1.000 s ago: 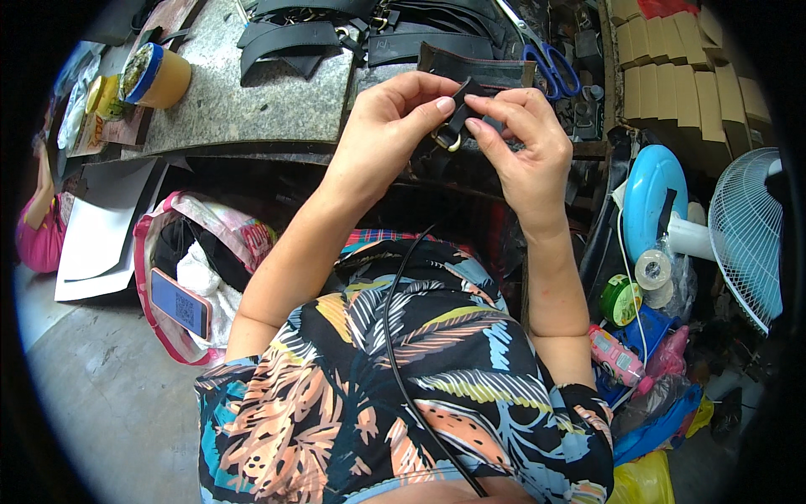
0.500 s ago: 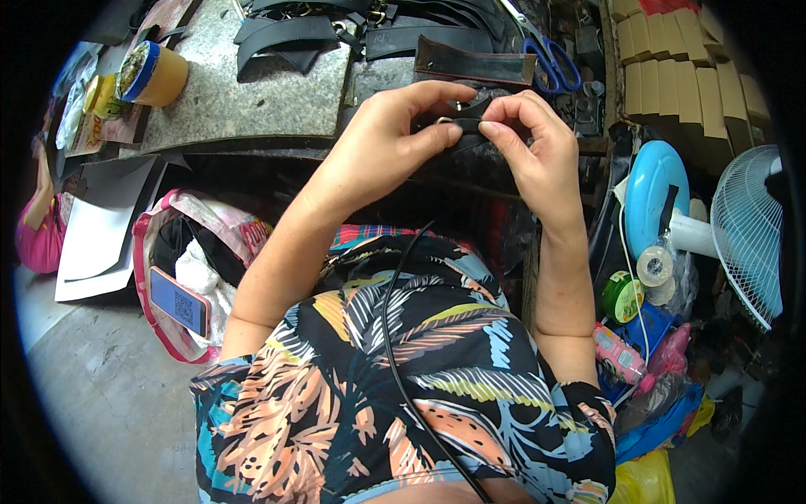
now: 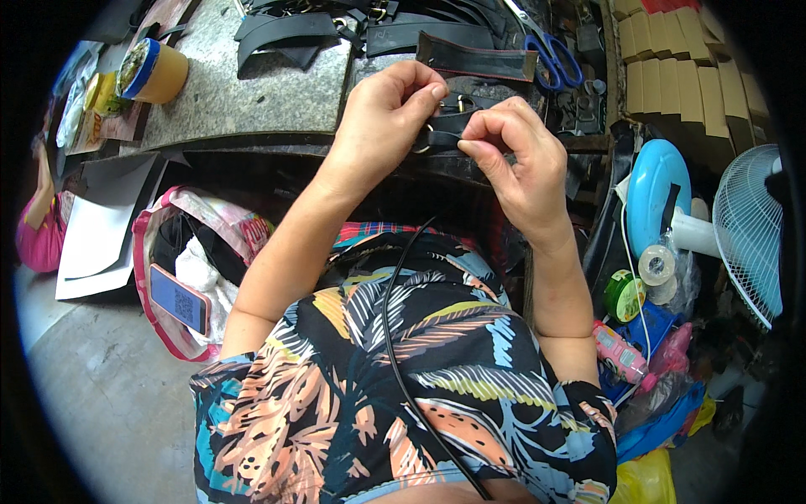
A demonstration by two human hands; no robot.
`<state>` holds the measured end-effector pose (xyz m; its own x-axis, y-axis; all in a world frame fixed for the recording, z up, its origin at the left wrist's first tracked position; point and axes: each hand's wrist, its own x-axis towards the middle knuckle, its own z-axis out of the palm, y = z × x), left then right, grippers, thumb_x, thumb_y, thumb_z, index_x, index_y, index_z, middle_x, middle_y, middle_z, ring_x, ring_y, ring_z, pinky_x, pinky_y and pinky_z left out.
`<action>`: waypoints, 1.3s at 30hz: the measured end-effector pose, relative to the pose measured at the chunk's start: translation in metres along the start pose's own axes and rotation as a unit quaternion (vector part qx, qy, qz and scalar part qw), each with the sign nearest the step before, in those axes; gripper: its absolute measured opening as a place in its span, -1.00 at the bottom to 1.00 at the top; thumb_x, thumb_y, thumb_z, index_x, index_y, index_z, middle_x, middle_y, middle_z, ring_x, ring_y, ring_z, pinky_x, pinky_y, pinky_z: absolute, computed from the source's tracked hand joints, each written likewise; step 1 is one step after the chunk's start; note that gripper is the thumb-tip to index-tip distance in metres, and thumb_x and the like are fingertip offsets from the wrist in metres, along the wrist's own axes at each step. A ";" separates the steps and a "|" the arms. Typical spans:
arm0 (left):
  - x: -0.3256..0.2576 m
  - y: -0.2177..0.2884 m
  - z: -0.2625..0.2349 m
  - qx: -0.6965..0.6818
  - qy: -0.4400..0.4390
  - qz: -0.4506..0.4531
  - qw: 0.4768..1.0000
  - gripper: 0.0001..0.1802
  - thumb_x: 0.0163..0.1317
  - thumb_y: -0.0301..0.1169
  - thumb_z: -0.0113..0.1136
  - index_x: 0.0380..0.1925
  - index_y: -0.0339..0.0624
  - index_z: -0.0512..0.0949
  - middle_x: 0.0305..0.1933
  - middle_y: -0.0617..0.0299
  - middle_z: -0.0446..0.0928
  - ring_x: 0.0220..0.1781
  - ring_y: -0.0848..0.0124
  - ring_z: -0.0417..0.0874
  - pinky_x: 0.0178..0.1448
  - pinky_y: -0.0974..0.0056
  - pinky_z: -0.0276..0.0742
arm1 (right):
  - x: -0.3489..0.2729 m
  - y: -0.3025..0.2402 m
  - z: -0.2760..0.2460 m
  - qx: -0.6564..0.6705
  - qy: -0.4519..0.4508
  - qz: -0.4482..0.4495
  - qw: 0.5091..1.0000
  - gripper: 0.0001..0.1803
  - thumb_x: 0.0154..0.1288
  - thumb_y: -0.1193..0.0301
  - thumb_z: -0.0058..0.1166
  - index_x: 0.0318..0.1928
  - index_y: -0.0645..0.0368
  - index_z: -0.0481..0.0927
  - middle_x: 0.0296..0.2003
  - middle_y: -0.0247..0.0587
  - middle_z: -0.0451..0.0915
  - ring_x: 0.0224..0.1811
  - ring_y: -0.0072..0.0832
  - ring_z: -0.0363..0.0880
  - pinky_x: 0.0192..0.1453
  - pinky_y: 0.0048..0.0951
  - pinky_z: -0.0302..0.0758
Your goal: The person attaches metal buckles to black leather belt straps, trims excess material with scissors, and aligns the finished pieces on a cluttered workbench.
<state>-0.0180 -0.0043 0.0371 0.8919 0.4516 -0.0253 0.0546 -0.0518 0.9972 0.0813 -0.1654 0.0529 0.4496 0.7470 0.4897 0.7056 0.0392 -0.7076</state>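
My right hand (image 3: 525,164) pinches the end of a black strap (image 3: 447,123) between thumb and forefinger. The strap seems to be leather, and a metal ring (image 3: 429,137) sits at its left end. Above and left of that ring, my left hand (image 3: 388,113) has its thumb and forefinger pressed together. Whatever lies between those fingertips is too small to make out. Just beyond the fingers, a brass-coloured buckle (image 3: 462,103) shows on another black strap piece. A dark open case with stitched edges (image 3: 476,60) lies behind my hands.
Black straps (image 3: 290,35) are piled along the stone worktop (image 3: 252,105). Blue-handled scissors (image 3: 554,63) lie at the back right. A lidded jar (image 3: 164,74) stands at left. To the right are folded cardboard pieces (image 3: 672,84) and a fan (image 3: 750,231). A bag with a phone (image 3: 179,300) sits lower left.
My left hand has moved up and left, away from the ring. My right hand has shifted left and slightly nearer with the strap, so the ring and buckle now show more.
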 end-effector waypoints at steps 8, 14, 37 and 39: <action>-0.006 0.005 -0.008 -0.089 -0.085 -0.055 0.991 -0.76 0.38 -0.41 0.30 -0.04 -0.33 0.64 -0.15 0.33 0.65 -0.09 0.61 0.59 0.05 0.49 0.49 | 0.004 0.009 -0.001 -0.013 0.013 0.028 0.999 -0.79 0.16 0.51 0.38 -0.19 0.17 0.66 -0.30 -0.27 0.60 -0.35 -0.41 0.64 -0.29 -0.44 0.55; -0.009 0.003 -0.005 -0.157 -0.043 -0.032 0.986 -0.75 0.33 -0.50 0.26 -0.01 -0.33 0.62 -0.18 0.30 0.65 -0.19 0.62 0.61 -0.06 0.48 0.55 | 0.002 0.009 0.002 0.161 0.098 0.191 0.963 -0.69 0.25 0.54 0.36 0.00 0.24 0.64 -0.19 -0.36 0.61 -0.25 -0.69 0.57 -0.19 -0.64 0.50; -0.009 -0.004 -0.003 -0.192 -0.003 -0.065 0.979 -0.82 0.34 -0.45 0.31 -0.11 -0.25 0.60 -0.22 0.33 0.61 -0.24 0.62 0.61 -0.13 0.48 0.61 | 0.000 0.001 0.014 -0.082 0.043 0.079 0.993 -0.77 0.24 0.34 0.40 -0.33 0.19 0.61 -0.44 -0.27 0.59 -0.48 -0.41 0.59 -0.34 -0.42 0.53; -0.010 -0.005 -0.002 -0.248 -0.001 -0.071 0.966 -0.84 0.36 -0.45 0.28 -0.12 -0.27 0.59 -0.23 0.31 0.61 -0.27 0.61 0.62 -0.18 0.45 0.67 | 0.001 0.001 0.016 -0.101 0.044 0.091 0.990 -0.76 0.20 0.32 0.42 -0.30 0.18 0.63 -0.42 -0.29 0.62 -0.47 -0.37 0.61 -0.35 -0.41 0.54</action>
<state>-0.0277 -0.0071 0.0321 0.8925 0.4203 -0.1635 -0.0449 0.4437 0.8951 0.0739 -0.1537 0.0445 0.6193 0.6683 0.4122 0.6991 -0.2304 -0.6769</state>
